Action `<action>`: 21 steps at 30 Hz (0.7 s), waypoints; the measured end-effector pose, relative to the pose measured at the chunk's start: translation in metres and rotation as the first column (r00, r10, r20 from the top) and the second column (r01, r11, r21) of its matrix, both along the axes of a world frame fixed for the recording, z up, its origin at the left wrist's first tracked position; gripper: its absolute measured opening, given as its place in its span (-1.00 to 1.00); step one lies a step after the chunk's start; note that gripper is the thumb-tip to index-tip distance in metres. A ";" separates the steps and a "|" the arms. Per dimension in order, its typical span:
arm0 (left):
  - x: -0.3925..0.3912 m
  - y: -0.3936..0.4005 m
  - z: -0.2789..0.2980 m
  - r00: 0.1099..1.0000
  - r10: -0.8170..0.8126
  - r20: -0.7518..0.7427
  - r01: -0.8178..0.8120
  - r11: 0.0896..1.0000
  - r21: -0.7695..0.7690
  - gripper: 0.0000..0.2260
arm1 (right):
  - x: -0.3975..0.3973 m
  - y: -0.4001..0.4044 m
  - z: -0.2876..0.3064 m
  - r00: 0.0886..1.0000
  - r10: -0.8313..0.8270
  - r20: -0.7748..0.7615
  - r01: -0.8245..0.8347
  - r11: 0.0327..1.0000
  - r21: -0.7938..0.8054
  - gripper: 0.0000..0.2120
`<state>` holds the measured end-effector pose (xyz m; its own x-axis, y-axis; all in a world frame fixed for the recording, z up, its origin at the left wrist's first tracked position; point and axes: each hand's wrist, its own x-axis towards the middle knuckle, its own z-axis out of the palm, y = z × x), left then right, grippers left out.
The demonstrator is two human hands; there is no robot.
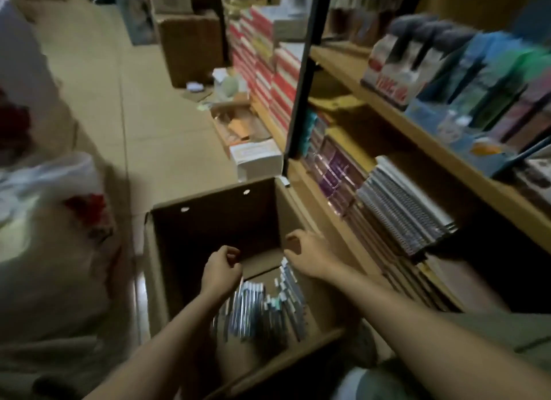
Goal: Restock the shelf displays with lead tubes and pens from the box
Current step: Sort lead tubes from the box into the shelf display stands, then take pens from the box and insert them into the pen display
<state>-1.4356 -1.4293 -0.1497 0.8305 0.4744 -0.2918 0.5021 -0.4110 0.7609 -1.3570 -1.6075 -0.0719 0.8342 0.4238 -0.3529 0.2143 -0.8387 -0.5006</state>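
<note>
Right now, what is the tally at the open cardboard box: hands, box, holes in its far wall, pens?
Hands: 2 (left hand, right hand)
Open cardboard box: 1
Holes in its far wall: 2
Pens: a pile in the box, too blurred to count
Total counted: 5
</note>
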 end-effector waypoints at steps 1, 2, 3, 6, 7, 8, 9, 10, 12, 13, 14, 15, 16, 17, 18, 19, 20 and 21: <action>-0.008 0.003 -0.017 0.997 0.020 -0.074 -0.019 1.000 0.005 -0.70 | -0.002 0.002 -0.021 0.998 -0.007 -0.060 0.005 0.999 -0.042 -0.57; -0.015 0.004 -0.031 0.989 0.036 -0.142 -0.035 0.999 0.009 -0.67 | -0.003 0.002 -0.040 0.994 -0.018 -0.110 0.009 0.996 -0.084 -0.54; -0.020 0.005 -0.045 0.977 0.052 -0.204 -0.051 0.999 0.012 -0.64 | -0.004 0.003 -0.058 0.988 -0.026 -0.149 0.006 0.991 -0.136 -0.51; -0.029 -0.005 -0.076 0.920 0.088 -0.383 -0.079 0.996 0.039 -0.53 | -0.008 0.007 -0.101 0.970 -0.072 -0.232 0.000 0.956 -0.294 -0.54; -0.030 -0.010 -0.085 0.899 0.100 -0.427 -0.093 0.995 0.038 -0.46 | -0.009 0.008 -0.114 0.963 -0.090 -0.255 0.003 0.946 -0.324 -0.55; -0.030 -0.016 -0.093 0.879 0.112 -0.464 -0.111 0.993 0.028 -0.39 | -0.011 0.010 -0.127 0.957 -0.098 -0.274 -0.002 0.940 -0.342 -0.53; -0.029 -0.021 -0.100 0.857 0.125 -0.500 -0.135 0.991 0.016 -0.33 | -0.012 0.013 -0.138 0.951 -0.100 -0.291 -0.011 0.935 -0.355 -0.51; -0.027 -0.026 -0.106 0.833 0.140 -0.536 -0.160 0.987 0.010 -0.27 | -0.015 0.015 -0.148 0.950 -0.097 -0.296 -0.018 0.931 -0.365 -0.49; -0.025 -0.032 -0.117 0.795 0.171 -0.582 -0.189 0.981 0.029 -0.19 | -0.021 0.020 -0.164 0.959 -0.074 -0.274 -0.042 0.917 -0.397 -0.46; -0.024 -0.035 -0.121 0.795 0.188 -0.577 -0.192 0.980 0.055 -0.17 | -0.023 0.022 -0.171 0.964 -0.056 -0.260 -0.059 0.909 -0.413 -0.47; -0.024 -0.037 -0.125 0.807 0.205 -0.554 -0.191 0.978 0.084 -0.17 | -0.024 0.023 -0.176 0.968 -0.038 -0.248 -0.074 0.903 -0.424 -0.50; -0.023 -0.039 -0.128 0.826 0.219 -0.519 -0.191 0.976 0.107 -0.20 | -0.023 0.024 -0.180 0.970 -0.022 -0.244 -0.088 0.898 -0.431 -0.56; -0.023 -0.041 -0.130 0.843 0.227 -0.487 -0.193 0.974 0.119 -0.22 | -0.021 0.025 -0.182 0.969 -0.017 -0.245 -0.094 0.898 -0.431 -0.63; -0.024 -0.042 -0.131 0.856 0.234 -0.461 -0.199 0.972 0.124 -0.25 | -0.018 0.026 -0.184 0.969 -0.032 -0.246 -0.078 0.902 -0.425 -0.68; -0.024 -0.042 -0.133 0.865 0.245 -0.438 -0.211 0.970 0.124 -0.29 | -0.013 0.026 -0.184 0.968 -0.064 -0.242 -0.044 0.909 -0.414 -0.71; -0.024 -0.042 -0.134 0.873 0.257 -0.415 -0.230 0.966 0.116 -0.35 | -0.009 0.026 -0.183 0.969 -0.097 -0.229 -0.002 0.918 -0.398 -0.75; -0.024 -0.042 -0.134 0.881 0.267 -0.391 -0.248 0.964 0.099 -0.41 | -0.004 0.024 -0.181 0.969 -0.128 -0.212 0.041 0.927 -0.372 -0.78; -0.023 -0.043 -0.134 0.891 0.271 -0.363 -0.264 0.962 0.071 -0.46 | -0.001 0.023 -0.180 0.965 -0.163 -0.203 0.090 0.940 -0.328 -0.82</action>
